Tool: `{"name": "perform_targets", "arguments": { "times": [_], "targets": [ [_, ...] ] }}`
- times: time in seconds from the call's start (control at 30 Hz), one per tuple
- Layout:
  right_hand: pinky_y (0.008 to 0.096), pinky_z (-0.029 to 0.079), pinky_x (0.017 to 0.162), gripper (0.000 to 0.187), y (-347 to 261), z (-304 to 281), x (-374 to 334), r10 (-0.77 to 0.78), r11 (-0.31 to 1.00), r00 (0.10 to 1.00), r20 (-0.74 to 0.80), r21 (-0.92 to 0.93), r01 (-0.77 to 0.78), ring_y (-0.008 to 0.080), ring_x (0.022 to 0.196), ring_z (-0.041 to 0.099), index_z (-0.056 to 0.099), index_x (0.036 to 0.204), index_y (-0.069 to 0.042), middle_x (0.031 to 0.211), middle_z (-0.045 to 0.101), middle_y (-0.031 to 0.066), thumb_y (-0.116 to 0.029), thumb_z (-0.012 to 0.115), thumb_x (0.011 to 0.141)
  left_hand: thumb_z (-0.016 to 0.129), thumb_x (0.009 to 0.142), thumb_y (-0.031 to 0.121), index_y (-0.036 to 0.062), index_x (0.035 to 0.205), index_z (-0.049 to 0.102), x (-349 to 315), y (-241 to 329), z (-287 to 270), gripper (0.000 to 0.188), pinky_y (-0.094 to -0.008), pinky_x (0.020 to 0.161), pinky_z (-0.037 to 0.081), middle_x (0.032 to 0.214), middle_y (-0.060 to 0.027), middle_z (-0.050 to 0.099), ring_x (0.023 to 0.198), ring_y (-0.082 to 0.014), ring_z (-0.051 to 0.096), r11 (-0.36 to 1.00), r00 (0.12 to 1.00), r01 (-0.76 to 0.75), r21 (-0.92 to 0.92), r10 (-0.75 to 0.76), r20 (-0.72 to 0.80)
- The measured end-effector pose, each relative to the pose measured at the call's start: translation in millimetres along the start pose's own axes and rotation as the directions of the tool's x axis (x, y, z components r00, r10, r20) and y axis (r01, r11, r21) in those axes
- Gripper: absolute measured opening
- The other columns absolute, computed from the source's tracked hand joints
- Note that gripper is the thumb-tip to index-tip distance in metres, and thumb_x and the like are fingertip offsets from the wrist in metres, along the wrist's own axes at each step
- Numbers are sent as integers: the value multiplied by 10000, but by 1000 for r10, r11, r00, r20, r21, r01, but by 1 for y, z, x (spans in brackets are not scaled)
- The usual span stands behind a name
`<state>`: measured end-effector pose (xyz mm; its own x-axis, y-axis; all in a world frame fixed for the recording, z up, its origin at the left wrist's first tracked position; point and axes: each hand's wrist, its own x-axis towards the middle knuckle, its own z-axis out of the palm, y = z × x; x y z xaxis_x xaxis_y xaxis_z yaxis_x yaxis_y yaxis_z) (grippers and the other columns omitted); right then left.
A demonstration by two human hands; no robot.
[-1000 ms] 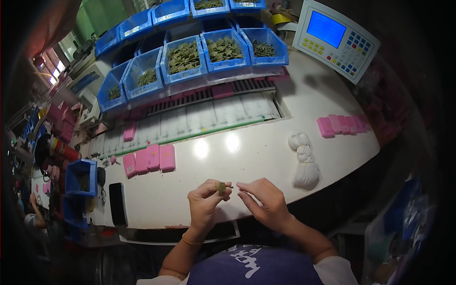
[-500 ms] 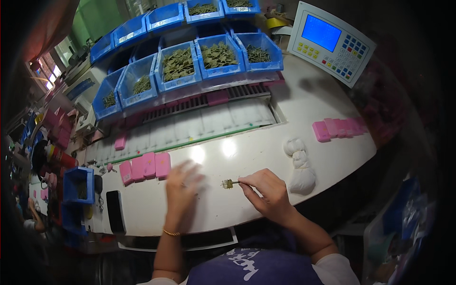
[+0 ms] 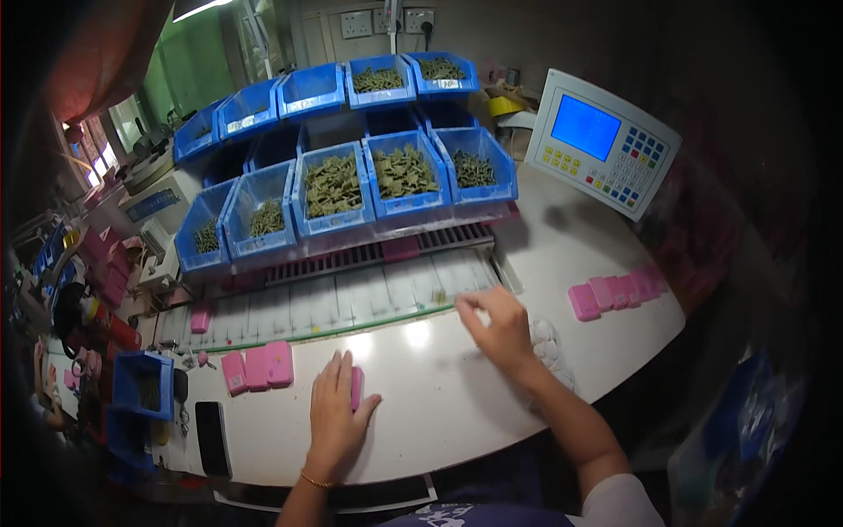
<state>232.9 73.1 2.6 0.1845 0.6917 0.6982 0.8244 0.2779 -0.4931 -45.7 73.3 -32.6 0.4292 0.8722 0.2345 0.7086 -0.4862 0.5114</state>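
My left hand [image 3: 334,408] is over the white tabletop, its fingers and thumb around a small pink box [image 3: 357,387]. The palm and fingers hide part of that box. Higher up and to the right, my right hand [image 3: 497,332] has its thumb and fingertips pinched together. At their tips, over the edge of the pale marked strip, is a small brass-coloured piece [image 3: 439,297], blurred. Left of my left hand, three pink boxes [image 3: 255,369] stand in a row.
Blue bins [image 3: 338,211], several with greenish metal pieces, stand in two tiers behind the strip. A keypad console [image 3: 606,145] with a blue screen is at right, above another row of pink boxes [image 3: 584,301]. White bundle [image 3: 546,342] lies behind my right forearm; black phone [image 3: 212,439] at left.
My left hand has come down onto a pink box, and the left row has one box fewer. My right hand has moved away from me, toward the strip. The view has tilted up.
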Motion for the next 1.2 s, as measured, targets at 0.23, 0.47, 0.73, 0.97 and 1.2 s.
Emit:
{"name": "perform_targets", "arguments": {
  "times": [0.23,0.47,0.73,0.97,1.2],
  "targets": [
    [391,442,848,70,32,55,144,-186,961,967,-174,-236,143,266,924,544,706,816,-92,890,652,37,-158,685,823,783,741,258,-35,1276,567,-9,-2,10,647,-445,928,407,1106,-172,545,1002,-337,506,967,962,216,137,-187,-201],
    [396,453,848,225,-25,52,99,-209,978,978,-3,7,209,310,939,566,696,1055,-22,980,681,115,-156,659,878,828,695,183,-8,1115,658,-4,2,-7,491,-306,688,534,992,-103,605,817,-191,611,855,936,242,-459,-330,-121],
    [296,492,892,527,-76,26,-113,178,232,592,786,552,-801,164,1010,619,330,1473,2,1191,585,114,-219,514,1031,833,787,123,-10,1133,492,-7,35,28,505,-208,696,523,1090,-114,573,896,-138,601,266,922,169,-949,-383,57],
    [311,497,887,506,-63,-1,-104,16,-196,515,857,508,-839,158,967,606,344,1469,-15,1153,594,94,-297,432,1058,841,750,84,21,1319,538,-20,46,5,648,-278,850,503,1117,-33,554,1055,-139,557,150,946,323,-934,-19,324],
    [300,448,982,538,-74,-17,-107,99,229,587,804,555,-799,158,1117,577,358,1479,21,1266,597,126,-267,470,1039,729,694,-33,31,1169,606,-30,61,13,495,-276,727,549,1089,-130,615,886,-195,642,777,994,-109,-620,87,-65]
  ]
}}
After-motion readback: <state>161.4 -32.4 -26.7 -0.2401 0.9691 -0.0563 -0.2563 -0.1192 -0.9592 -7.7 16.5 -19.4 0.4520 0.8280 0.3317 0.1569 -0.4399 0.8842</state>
